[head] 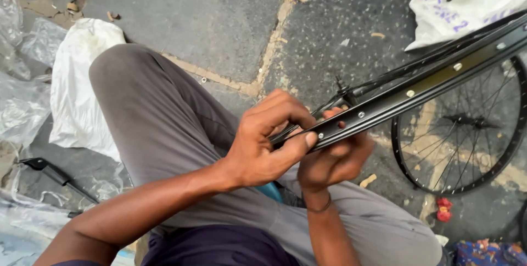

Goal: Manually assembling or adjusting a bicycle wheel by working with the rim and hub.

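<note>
Both hands grip a black rim (417,87) held edge-on over the lap. The left hand (263,145) pinches its near end, thumb pressed on the inner channel; the right hand (332,161) is clenched around it from below. A second spoked wheel (461,129) lies flat on the pavement (219,19). A white bag (466,0) and clear plastic wrap (22,96) lie nearby; their contents cannot be made out

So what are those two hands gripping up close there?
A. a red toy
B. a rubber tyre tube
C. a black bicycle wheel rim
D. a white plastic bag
C: the left hand and right hand clasp the black bicycle wheel rim, whose spoke holes show along its inner channel.
</note>
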